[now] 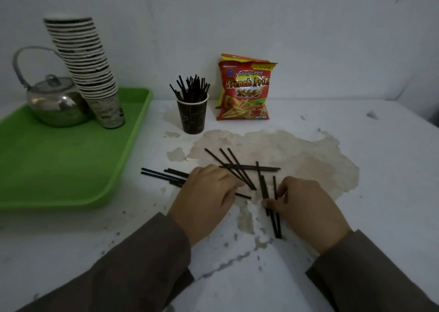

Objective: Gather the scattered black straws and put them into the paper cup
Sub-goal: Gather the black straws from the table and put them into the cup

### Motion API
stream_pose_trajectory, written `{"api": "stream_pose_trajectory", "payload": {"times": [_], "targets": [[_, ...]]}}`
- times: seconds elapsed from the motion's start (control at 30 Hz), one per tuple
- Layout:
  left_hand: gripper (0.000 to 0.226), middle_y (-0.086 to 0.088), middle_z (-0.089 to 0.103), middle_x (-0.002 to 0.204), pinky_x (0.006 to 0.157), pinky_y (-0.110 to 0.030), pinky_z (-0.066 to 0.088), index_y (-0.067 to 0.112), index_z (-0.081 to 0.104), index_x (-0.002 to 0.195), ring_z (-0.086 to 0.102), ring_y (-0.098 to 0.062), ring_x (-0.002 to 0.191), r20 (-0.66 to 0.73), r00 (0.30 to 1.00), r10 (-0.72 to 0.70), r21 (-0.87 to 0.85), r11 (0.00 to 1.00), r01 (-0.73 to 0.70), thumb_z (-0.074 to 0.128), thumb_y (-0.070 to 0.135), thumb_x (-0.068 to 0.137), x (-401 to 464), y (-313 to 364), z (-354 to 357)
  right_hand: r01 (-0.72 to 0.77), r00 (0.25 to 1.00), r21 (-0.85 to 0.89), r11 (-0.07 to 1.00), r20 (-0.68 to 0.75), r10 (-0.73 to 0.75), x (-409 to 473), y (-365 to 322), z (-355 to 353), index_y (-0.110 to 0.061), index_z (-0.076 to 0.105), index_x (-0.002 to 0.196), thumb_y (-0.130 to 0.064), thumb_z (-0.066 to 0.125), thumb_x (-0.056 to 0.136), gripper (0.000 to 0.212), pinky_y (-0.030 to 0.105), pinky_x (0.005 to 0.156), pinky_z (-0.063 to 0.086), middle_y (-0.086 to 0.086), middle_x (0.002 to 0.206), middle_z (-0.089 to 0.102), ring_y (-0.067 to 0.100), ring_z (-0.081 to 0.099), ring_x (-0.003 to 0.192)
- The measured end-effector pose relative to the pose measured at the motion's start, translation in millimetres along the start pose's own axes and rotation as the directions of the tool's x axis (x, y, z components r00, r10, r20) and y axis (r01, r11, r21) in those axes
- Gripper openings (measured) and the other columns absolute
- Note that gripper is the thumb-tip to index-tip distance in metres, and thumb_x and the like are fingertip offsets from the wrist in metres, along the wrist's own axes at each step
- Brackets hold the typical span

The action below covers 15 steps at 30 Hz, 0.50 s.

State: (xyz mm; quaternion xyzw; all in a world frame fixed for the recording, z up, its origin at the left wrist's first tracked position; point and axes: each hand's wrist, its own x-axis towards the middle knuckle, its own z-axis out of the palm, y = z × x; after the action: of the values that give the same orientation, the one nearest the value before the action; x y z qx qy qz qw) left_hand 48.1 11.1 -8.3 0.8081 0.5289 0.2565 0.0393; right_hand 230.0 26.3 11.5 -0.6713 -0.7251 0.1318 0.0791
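Fingers [268, 203] of my right hand [306, 207] are pinching three black straws [275, 219] while my left hand [204, 193] is lying flat over others short of the paper cup [192, 114]; I'm judging them light, stiff, slippery, best gripped mid-length.

Beside the one dark paper cup [193, 114] of straws: two snack bags [244, 90], one kettle [55, 102], one cup stack [88, 71], one green tray [66, 159], roughly a dozen loose straws [240, 169].
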Motion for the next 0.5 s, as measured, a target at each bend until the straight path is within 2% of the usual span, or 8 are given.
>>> {"api": "stream_pose_trajectory", "payload": {"times": [0.1, 0.17, 0.23, 0.3, 0.43, 0.5], "targets": [[0.02, 0.005, 0.067, 0.096, 0.081, -0.027, 0.033, 0.025, 0.066, 0.102, 0.055, -0.015, 0.094, 0.008, 1.0, 0.009, -0.025, 1.0, -0.009, 0.054, 0.02, 0.087, 1.8, 4.0, 3.9, -0.007, 0.999, 0.041, 0.999, 0.035, 0.006, 4.5, -1.5, -2.2, -0.01, 0.063, 0.092, -0.036, 0.068, 0.077, 0.031, 0.024, 0.059, 0.04, 0.006, 0.086, 0.064, 0.013, 0.05, 0.069], [0.021, 0.006, 0.066, 0.098, 0.08, -0.024, 0.027, 0.025, 0.064, 0.104, 0.052, -0.014, 0.097, 0.028, 0.999, 0.038, -0.013, 0.999, -0.037, 0.052, 0.021, 0.088, 2.6, 12.9, 7.9, -0.005, 0.999, 0.077, 0.997, 0.04, 0.002, 4.3, -1.8, -3.6, -0.01, 0.066, 0.086, -0.03, 0.069, 0.077, 0.022, 0.025, 0.056, 0.041, 0.007, 0.086, 0.067, 0.013, 0.05, 0.065], [0.022, 0.005, 0.066, 0.1, 0.083, -0.029, 0.031, 0.025, 0.064, 0.105, 0.052, -0.016, 0.098, 0.045, 0.997, 0.058, 0.021, 0.998, -0.059, 0.05, 0.021, 0.089, 3.5, 19.2, 11.2, -0.006, 1.0, 0.115, 0.993, 0.027, 0.002, 1.3, -2.5, -3.1, -0.011, 0.068, 0.076, -0.027, 0.068, 0.077, 0.016, 0.026, 0.056, 0.047, 0.008, 0.081, 0.069, 0.013, 0.054, 0.061], [0.022, 0.004, 0.066, 0.101, 0.086, -0.032, 0.033, 0.024, 0.064, 0.105, 0.053, -0.018, 0.099, 0.05, 0.997, 0.06, 0.056, 0.996, -0.063, 0.048, 0.02, 0.089, 4.5, 20.2, 11.5, -0.01, 1.0, 0.126, 0.992, -0.002, 0.01, -1.4, -2.9, -1.5, -0.011, 0.069, 0.072, -0.027, 0.065, 0.077, 0.018, 0.033, 0.062, 0.055, 0.008, 0.076, 0.069, 0.016, 0.06, 0.062], [0.023, 0.005, 0.066, 0.105, 0.084, -0.028, 0.027, 0.025, 0.063, 0.107, 0.052, -0.017, 0.101, 0.021, 1.0, 0.0, 0.005, 1.0, 0.0, 0.05, 0.017, 0.09, 5.6, 8.7, 6.0, -0.024, 1.0, 0.154, 0.988, -0.015, 0.027, -1.1, -2.2, 0.2, -0.006, 0.07, 0.07, -0.028, 0.064, 0.076, 0.024, 0.034, 0.058, 0.053, 0.012, 0.072, 0.07, 0.022, 0.063, 0.061], [0.022, 0.006, 0.066, 0.105, 0.083, -0.029, 0.03, 0.025, 0.064, 0.106, 0.053, -0.016, 0.1, 0.012, 0.999, -0.03, -0.014, 0.999, 0.03, 0.049, 0.018, 0.091, 4.6, -0.5, 3.5, -0.022, 1.0, 0.164, 0.986, -0.009, 0.023, 0.5, -1.3, 0.6, -0.004, 0.069, 0.068, -0.028, 0.063, 0.077, 0.026, 0.033, 0.056, 0.05, 0.015, 0.073, 0.069, 0.025, 0.063, 0.062]]}}
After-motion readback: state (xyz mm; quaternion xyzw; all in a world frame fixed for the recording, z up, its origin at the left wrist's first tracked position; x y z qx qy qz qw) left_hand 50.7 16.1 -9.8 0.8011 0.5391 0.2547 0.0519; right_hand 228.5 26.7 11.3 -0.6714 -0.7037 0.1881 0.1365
